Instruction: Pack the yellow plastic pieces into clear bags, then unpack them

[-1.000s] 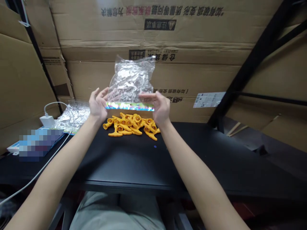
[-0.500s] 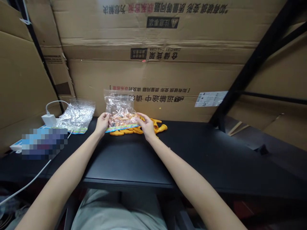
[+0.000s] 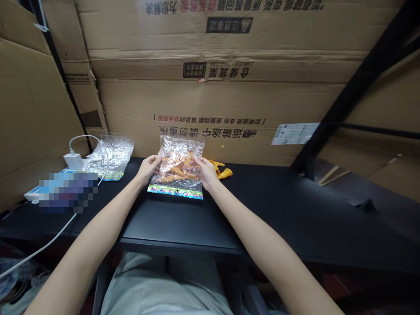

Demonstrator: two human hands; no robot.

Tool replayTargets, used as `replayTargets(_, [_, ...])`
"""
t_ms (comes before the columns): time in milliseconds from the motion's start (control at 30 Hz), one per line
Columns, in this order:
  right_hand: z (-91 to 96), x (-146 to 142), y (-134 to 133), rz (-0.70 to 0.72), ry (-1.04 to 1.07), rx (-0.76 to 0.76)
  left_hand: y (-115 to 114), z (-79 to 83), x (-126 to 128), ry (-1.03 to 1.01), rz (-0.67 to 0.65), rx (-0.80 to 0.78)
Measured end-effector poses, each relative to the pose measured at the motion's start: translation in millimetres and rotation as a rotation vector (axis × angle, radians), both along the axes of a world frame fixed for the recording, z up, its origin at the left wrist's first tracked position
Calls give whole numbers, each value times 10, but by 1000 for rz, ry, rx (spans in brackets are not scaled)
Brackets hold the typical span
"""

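A clear plastic bag (image 3: 177, 191) with a colourful printed strip along its near edge is stretched between my hands. My left hand (image 3: 148, 169) pinches its left side, and my right hand (image 3: 206, 171) grips the right side. Orange-yellow plastic pieces (image 3: 225, 173) lie on the black table, poking out past my right hand. More of them show through the bag; whether any are inside it, I cannot tell. My fingertips are partly hidden against the film.
Another clear bag (image 3: 113, 159) with a printed edge lies at the back left. Beside it are a white charger (image 3: 72, 160) with a cable, a power strip (image 3: 32, 195) and a blurred-out item (image 3: 67, 192). Cardboard (image 3: 216, 100) walls the back; a black metal post (image 3: 354, 96) slants at right.
Both hands have shifted slightly right with the bag. Its printed edge has come down toward me, so the bag now lies flatter and covers more of the orange-yellow pieces.
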State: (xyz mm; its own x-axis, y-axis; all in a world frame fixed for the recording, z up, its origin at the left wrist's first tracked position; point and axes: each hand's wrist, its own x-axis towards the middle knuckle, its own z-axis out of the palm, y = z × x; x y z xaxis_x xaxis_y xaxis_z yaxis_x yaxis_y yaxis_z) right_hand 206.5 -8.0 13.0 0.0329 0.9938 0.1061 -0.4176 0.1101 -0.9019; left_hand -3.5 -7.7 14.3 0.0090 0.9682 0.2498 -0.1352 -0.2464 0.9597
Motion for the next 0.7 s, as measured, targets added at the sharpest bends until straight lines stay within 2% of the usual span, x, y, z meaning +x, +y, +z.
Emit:
replayTargets(133, [0, -11, 6, -34, 78, -17, 7, -15, 9, 31, 77, 18])
replayTargets(300, [-65, 10, 102, -124, 111, -44, -1, 15, -2, -5, 62, -36])
replayTargets(467, [-182, 11, 235, -221, 28, 84, 3, 35, -10, -100, 17, -98])
replayTargets(567, [-237, 4, 275, -222, -69, 148, 31, -3, -12, -60, 67, -60])
replayTargets(700, [-260, 2, 269, -220, -150, 142, 65, -61, -12, -13, 141, 10])
